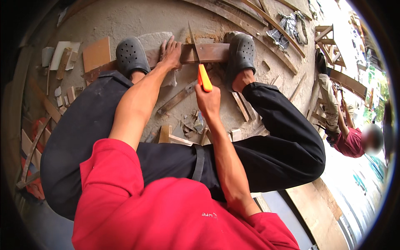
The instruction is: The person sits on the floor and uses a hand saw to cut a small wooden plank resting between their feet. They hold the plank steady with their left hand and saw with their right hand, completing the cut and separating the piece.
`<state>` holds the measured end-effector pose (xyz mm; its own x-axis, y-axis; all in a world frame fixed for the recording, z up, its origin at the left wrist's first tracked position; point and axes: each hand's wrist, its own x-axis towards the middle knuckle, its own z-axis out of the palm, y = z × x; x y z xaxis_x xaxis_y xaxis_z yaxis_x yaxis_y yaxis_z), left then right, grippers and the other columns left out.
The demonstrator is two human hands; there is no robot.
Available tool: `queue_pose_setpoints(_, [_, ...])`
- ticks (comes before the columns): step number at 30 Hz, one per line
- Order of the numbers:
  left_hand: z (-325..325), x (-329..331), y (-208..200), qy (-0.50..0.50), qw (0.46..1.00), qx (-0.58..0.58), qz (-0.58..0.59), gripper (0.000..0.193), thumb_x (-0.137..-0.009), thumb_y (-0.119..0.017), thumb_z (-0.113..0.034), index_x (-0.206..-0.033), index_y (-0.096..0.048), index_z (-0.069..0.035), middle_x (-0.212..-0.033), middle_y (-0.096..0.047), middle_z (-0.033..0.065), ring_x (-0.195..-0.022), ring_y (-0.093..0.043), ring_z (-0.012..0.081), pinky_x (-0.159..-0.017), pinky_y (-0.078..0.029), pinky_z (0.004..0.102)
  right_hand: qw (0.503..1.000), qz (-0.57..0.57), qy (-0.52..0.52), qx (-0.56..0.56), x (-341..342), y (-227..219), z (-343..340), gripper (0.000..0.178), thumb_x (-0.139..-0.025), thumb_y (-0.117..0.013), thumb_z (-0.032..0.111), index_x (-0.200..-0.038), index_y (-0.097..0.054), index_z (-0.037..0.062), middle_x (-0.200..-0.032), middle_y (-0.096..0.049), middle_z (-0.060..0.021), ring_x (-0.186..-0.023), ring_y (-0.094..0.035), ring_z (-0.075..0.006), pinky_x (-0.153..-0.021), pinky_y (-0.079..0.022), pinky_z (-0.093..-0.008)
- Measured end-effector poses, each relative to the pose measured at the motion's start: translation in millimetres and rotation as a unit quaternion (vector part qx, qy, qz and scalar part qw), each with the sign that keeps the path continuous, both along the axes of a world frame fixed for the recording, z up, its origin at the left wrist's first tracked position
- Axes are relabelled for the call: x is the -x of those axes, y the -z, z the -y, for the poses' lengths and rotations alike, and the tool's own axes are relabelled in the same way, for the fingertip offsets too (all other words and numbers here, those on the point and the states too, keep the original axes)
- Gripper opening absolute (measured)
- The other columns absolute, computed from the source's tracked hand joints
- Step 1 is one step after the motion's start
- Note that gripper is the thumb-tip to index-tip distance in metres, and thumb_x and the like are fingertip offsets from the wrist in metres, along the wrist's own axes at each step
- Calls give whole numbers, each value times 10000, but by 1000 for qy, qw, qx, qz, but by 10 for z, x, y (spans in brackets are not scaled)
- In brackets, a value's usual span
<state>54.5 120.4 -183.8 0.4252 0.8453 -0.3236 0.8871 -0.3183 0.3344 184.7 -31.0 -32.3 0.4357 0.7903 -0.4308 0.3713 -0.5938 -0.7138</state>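
My right hand [208,99] is closed round the orange handle of a handsaw [194,41]. The saw's thin blade points away from me and crosses a brown wooden board [212,53], touching or just over it. My left hand [170,53] lies on the board to the left of the blade, its fingers stretched out and spread. Both of my feet, in grey clogs [132,54], rest on the board, one on each side of my left hand and the saw. A pale stone-like block [155,40] lies beside the board, partly hidden by my left hand.
Long wooden strips [233,18] lie across the ground at the far right. A square brown panel [96,54] and several offcuts lie at left. More scraps [179,100] lie between my legs. A crumpled dark plastic sheet [288,28] is at upper right. Another person [348,139] works at far right.
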Motion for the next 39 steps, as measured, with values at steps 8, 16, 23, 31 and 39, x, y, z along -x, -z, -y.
queue_pose_setpoints(8, [-209, 21, -42, -13, 999, -26, 22, 934, -510, -832, -206, -1302, -396, 27, -1356, -432, 223, -1445, -184, 363, -1181, -72, 544, 999, -11, -18, 42, -98, -91, -165, 192, -766, -651, 142, -773, -670, -50, -613, -590, -231, -588, -663, -249, -618, -502, -374])
queue_pose_setpoints(16, [-143, -41, -41, -8, 999, -28, 23, 920, -532, -814, -209, -1319, -389, 6, -1356, -429, 211, -1445, -180, 367, -1181, -72, 546, 999, 1, -20, 31, -188, -133, -102, 219, -773, -663, 166, -765, -650, -53, -606, -582, -232, -542, -620, -262, -588, -478, -383])
queue_pose_setpoints(23, [-219, 56, 58, -13, 999, -50, -6, 1065, -471, -905, -309, -1340, -366, -13, -1362, -427, 200, -1448, -177, 354, -1177, -94, 536, 996, -22, -37, -73, -132, -233, 111, 281, -809, -653, 203, -744, -608, -67, -579, -545, -164, -535, -573, -182, -526, -433, -380])
queue_pose_setpoints(31, [-278, -38, -31, -18, 999, -25, -37, 1086, -470, -909, -301, -1355, -358, 5, -1389, -411, 220, -1457, -158, 354, -1178, -79, 536, 997, -16, -68, -32, -237, -343, 307, 233, -777, -671, 178, -700, -621, -36, -587, -560, -214, -534, -603, -242, -553, -457, -395])
queue_pose_setpoints(39, [-59, -248, 34, -20, 999, 9, -37, 1014, -493, -879, -288, -1336, -384, -18, -1387, -421, 189, -1457, -161, 343, -1182, -55, 538, 994, 13, -94, -62, -409, -312, 460, 225, -778, -663, 184, -697, -632, -23, -642, -597, -237, -578, -630, -336, -562, -465, -405])
